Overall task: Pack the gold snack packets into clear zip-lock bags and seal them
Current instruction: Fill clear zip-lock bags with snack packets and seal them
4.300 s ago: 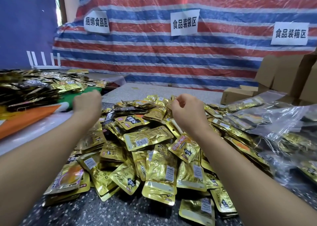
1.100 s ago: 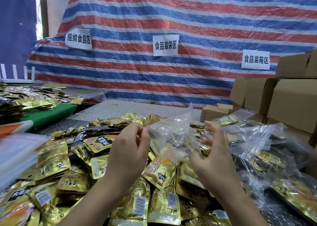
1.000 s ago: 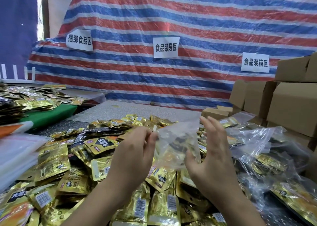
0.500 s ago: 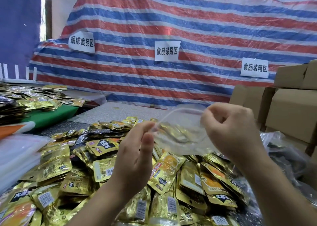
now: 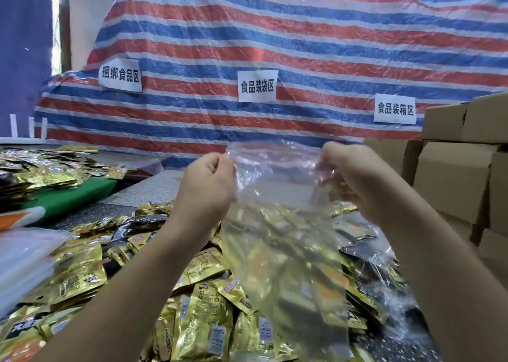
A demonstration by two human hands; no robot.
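Left hand [image 5: 206, 185] | bare, no glove, ring or watch | Right hand [image 5: 354, 180] | likewise bare | Forearms | uncovered (no sleeve reached either wrist)

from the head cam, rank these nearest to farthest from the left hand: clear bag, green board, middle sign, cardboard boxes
From the left hand:
1. Clear bag: pinched at its top edge, to the right.
2. Green board: on the table to the left.
3. Middle sign and cardboard boxes: sign on the tarp behind, boxes far right; too close to call.
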